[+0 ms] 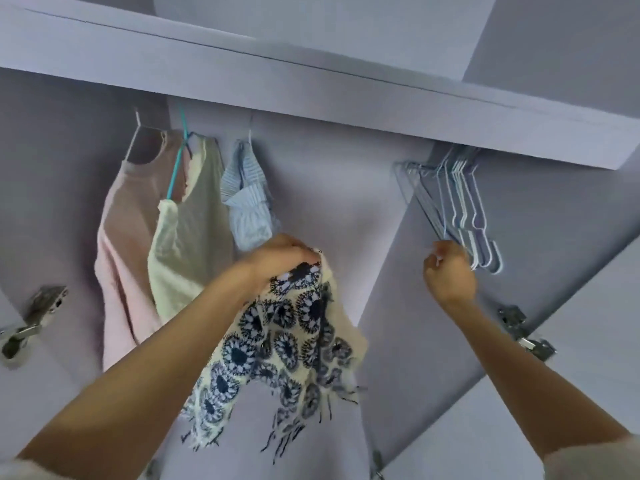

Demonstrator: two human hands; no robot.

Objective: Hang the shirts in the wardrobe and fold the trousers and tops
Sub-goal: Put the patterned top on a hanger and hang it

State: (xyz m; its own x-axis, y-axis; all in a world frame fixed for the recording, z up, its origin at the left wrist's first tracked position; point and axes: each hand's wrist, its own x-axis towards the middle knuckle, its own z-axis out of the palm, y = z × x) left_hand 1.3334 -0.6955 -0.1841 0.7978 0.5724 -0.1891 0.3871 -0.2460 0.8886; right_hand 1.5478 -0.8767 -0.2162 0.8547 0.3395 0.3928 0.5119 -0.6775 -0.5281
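I look up into an open wardrobe. My left hand [280, 259] grips the top of a cream shirt with dark blue round flower prints [287, 348], which hangs down below it. My right hand [450, 271] is raised to the right, fingers curled round the lower end of one of several empty white and lilac hangers [464, 202] bunched on the rail. On the left of the rail hang a pink top [121, 244], a pale cream garment [183, 237] on a teal hanger [176, 168], and a blue striped shirt [247, 202].
A thick lilac shelf [311, 91] runs across above the rail. A vertical divider panel [398, 271] stands between the hung clothes and the empty hangers. Metal door hinges sit at the left [34, 313] and right [523, 334] edges.
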